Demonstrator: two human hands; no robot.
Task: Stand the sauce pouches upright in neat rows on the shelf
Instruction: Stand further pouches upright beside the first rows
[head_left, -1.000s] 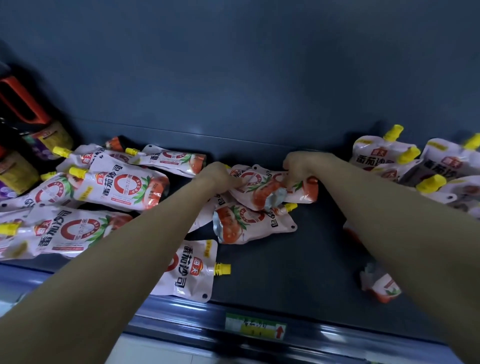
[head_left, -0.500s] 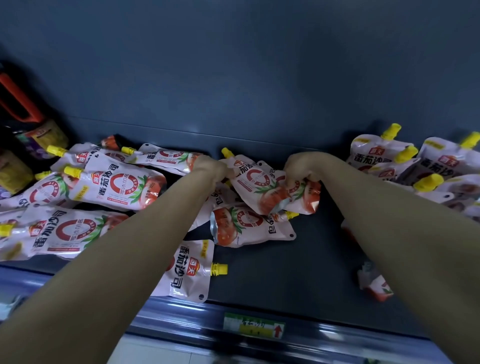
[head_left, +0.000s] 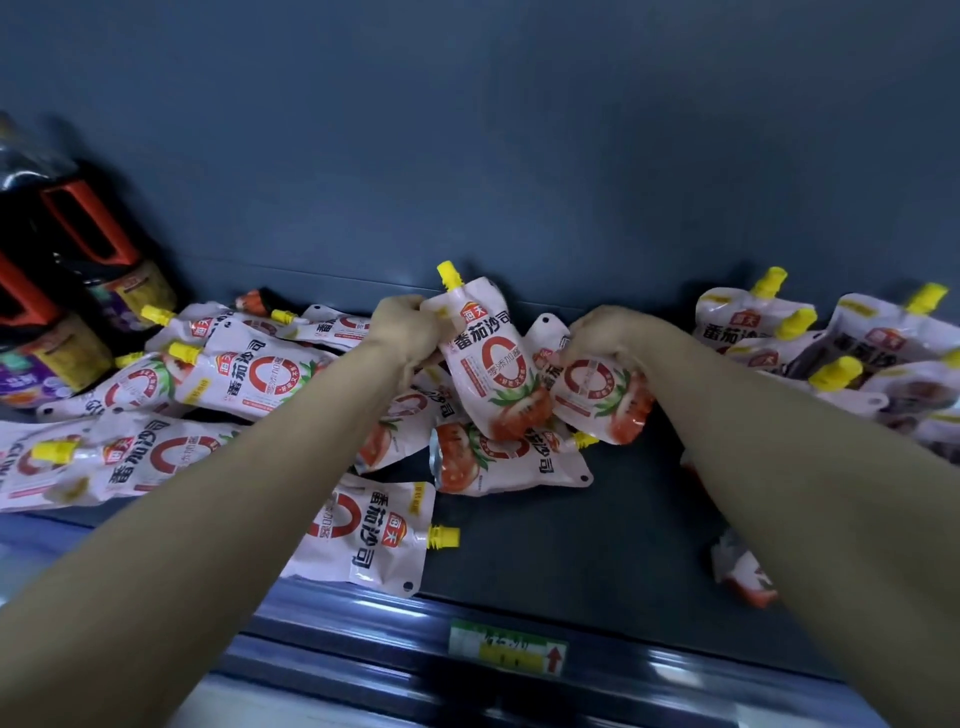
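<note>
**A dark shelf (head_left: 597, 530) under a blue-grey wall**

The shelf runs deep and dim against a plain back panel (head_left: 519, 156). A green and yellow price label (head_left: 506, 647) is stuck on its front rail. At the far left stand dark bottles (head_left: 78, 249) with orange handles.

White pouches lie flat in a loose heap (head_left: 249, 374) on the left side, yellow spouts pointing every way. One flat pouch (head_left: 369, 530) hangs over the front edge. On the right a standing group (head_left: 748, 322) leans against the back, spouts up.

In the middle, near the back, the left hand (head_left: 405, 332) grips the top of a raised pouch (head_left: 493, 364), held nearly upright with its spout up. Just beside it the right hand (head_left: 602, 332) has its fingers curled round the top of a tilted pouch (head_left: 597, 395). Both pouches touch each other above another one lying flat (head_left: 498, 462).
</note>
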